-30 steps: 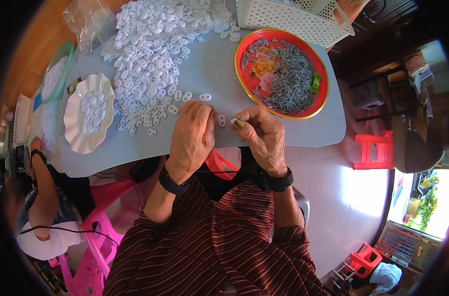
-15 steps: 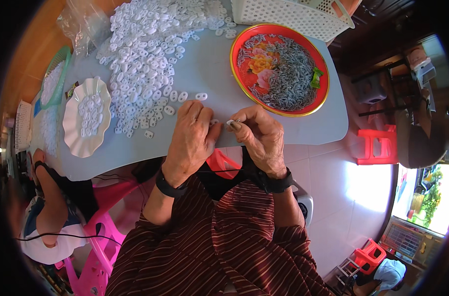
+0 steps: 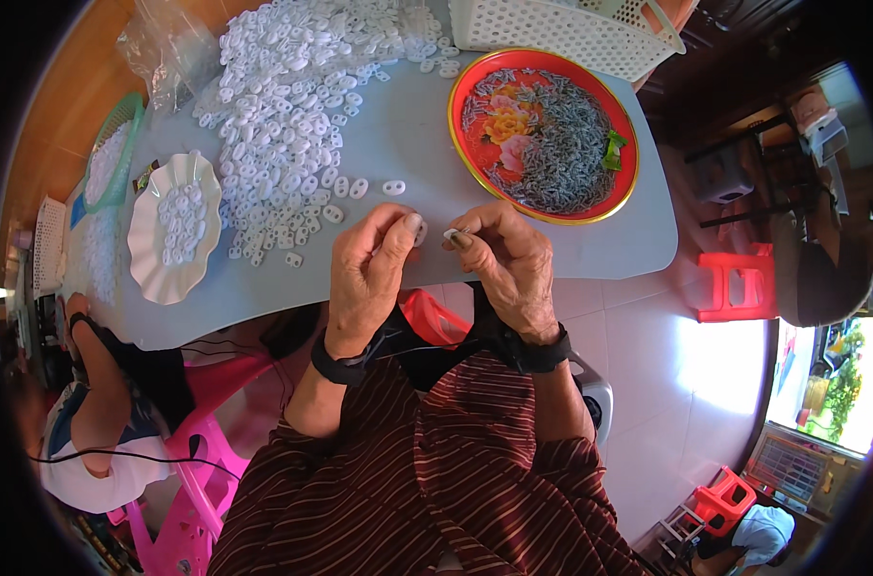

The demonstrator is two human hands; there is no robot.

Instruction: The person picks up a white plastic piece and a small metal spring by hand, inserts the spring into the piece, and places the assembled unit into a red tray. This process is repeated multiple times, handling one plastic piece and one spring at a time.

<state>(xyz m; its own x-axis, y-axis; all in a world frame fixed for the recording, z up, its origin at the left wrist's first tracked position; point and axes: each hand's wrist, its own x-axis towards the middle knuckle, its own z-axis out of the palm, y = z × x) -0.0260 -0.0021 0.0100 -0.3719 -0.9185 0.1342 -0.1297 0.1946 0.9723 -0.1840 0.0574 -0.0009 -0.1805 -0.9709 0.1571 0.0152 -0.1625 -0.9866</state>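
Over the table's near edge, my left hand (image 3: 371, 271) is closed with its thumb on top, pinching a small white oval plastic piece (image 3: 420, 233) at the fingertips. A short gap to its right, my right hand (image 3: 515, 269) also pinches a small white piece (image 3: 450, 234); whether a metal pin is with it I cannot tell. Beyond my left hand spreads a large heap of white oval two-holed pieces (image 3: 278, 125). At the far right, a round red tray (image 3: 624, 108) with a gold rim holds a pile of small grey metal pins or screws (image 3: 561, 168).
A scalloped cream dish (image 3: 151, 274) of white pieces and a green basket (image 3: 135, 142) stand left on the grey table (image 3: 403, 120). A clear bag (image 3: 172, 62) and a white perforated basket (image 3: 542, 34) lie farther back. Another person's arm (image 3: 100, 394) is at left; a red stool (image 3: 739, 288) stands right.
My left hand has turned from back-up to thumb-up and drawn back slightly, with the white oval piece now showing at its fingertips. My right hand has barely moved.
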